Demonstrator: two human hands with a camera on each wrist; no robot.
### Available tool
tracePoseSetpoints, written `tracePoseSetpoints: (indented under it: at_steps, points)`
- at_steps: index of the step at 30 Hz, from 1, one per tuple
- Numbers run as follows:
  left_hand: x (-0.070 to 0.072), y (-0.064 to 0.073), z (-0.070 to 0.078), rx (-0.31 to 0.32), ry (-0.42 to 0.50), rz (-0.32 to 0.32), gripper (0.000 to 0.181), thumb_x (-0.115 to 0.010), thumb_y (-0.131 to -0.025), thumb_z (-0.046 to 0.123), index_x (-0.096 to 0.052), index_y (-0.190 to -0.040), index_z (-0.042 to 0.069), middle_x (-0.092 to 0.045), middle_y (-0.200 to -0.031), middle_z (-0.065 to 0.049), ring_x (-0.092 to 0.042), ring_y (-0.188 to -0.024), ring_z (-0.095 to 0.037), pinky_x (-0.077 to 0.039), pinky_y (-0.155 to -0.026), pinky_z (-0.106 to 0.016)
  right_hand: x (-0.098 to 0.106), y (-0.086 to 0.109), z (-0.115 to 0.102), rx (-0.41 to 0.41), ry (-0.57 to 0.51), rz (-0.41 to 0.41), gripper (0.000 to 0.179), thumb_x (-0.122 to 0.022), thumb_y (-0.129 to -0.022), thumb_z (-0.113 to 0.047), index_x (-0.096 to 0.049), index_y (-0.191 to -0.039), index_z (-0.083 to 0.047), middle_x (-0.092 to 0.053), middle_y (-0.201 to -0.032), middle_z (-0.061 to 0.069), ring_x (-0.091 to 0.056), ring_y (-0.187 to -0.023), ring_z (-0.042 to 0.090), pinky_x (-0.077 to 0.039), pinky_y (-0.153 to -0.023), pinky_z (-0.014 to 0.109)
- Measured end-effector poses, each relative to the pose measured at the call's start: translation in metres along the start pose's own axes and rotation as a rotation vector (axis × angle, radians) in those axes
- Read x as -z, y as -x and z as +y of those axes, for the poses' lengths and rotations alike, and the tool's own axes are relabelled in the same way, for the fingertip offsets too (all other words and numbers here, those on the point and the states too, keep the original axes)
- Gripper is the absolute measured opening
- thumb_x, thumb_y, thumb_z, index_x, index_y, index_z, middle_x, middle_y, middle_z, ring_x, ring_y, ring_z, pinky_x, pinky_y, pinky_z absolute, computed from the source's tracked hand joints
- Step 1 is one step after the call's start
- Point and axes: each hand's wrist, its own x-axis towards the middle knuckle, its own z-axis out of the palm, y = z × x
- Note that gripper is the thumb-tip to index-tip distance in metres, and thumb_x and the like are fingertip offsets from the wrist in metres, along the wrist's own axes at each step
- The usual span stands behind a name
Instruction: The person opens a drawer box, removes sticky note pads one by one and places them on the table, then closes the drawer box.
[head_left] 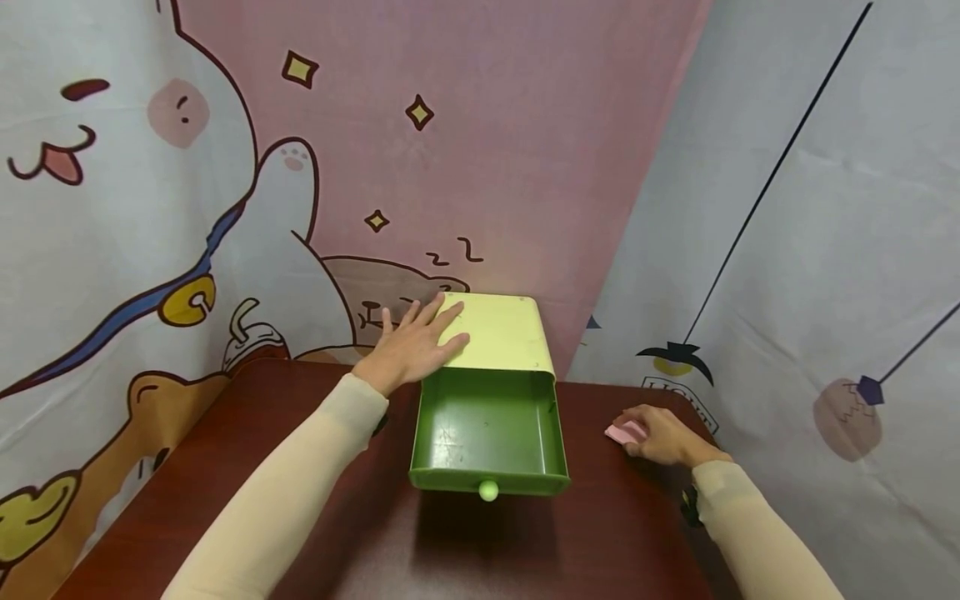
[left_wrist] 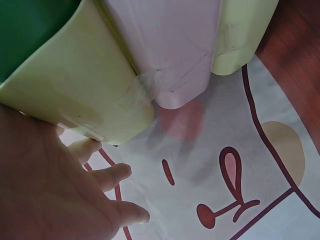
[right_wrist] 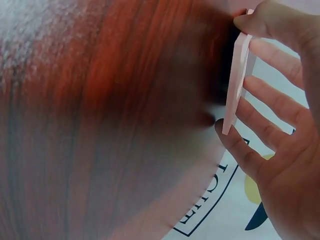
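Note:
My left hand (head_left: 411, 343) rests with spread fingers on the pale yellow top of a small drawer cabinet (head_left: 504, 333). From its front a green drawer (head_left: 487, 429) stands pulled out, with a light green round knob (head_left: 488, 491). In the left wrist view, the cabinet's yellow casing (left_wrist: 85, 85) lies beside a pink casing (left_wrist: 172, 50) and another yellow one (left_wrist: 242, 37). Off to the right, my right hand (head_left: 660, 435) pinches a thin pink pad (head_left: 627, 432) between thumb and fingers. The right wrist view shows that pad (right_wrist: 236, 82) edge-on.
The cabinet stands on a dark reddish-brown table (head_left: 615, 533). Behind the table hangs a cloth printed with cartoon animals (head_left: 480, 150), and a pale printed cloth (head_left: 847, 250) hangs at the right. Clear tape (left_wrist: 142, 87) crosses the casings' side.

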Motion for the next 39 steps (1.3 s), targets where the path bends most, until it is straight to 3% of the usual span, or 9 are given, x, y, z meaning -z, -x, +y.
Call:
tracePoseSetpoints:
  at_steps: [11, 31, 39]
  points:
    - [0.001, -0.001, 0.000, 0.000, -0.006, 0.007, 0.082, -0.023, -0.117, 0.082, -0.016, -0.188, 0.043, -0.004, -0.200, 0.000, -0.011, -0.184, -0.051, 0.008, -0.137, -0.090, -0.006, -0.001, 0.001, -0.003, 0.016, 0.024, 0.038, -0.094, -0.094, -0.015, -0.084, -0.130, -0.010, -0.070, -0.153, 0.033, -0.064, -0.143, 0.060, -0.055, -0.116, 0.079]
    - [0.001, -0.001, 0.001, 0.000, 0.005, 0.012, 0.082, -0.026, -0.117, 0.081, -0.017, -0.188, 0.043, -0.005, -0.200, 0.000, -0.011, -0.184, -0.050, 0.010, -0.138, -0.089, -0.009, -0.003, -0.016, 0.037, 0.058, 0.028, 0.041, -0.094, -0.093, -0.019, -0.083, -0.132, -0.010, -0.074, -0.147, 0.026, -0.070, -0.136, 0.050, -0.058, -0.114, 0.075]
    - [0.000, 0.000, 0.001, -0.002, 0.016, 0.015, 0.082, -0.028, -0.118, 0.080, -0.019, -0.189, 0.040, -0.006, -0.200, -0.001, -0.012, -0.184, -0.050, 0.012, -0.138, -0.089, -0.011, -0.001, -0.017, 0.033, 0.071, 0.027, 0.044, -0.093, -0.096, -0.024, -0.082, -0.136, -0.008, -0.071, -0.152, 0.028, -0.067, -0.144, 0.055, -0.056, -0.118, 0.077]
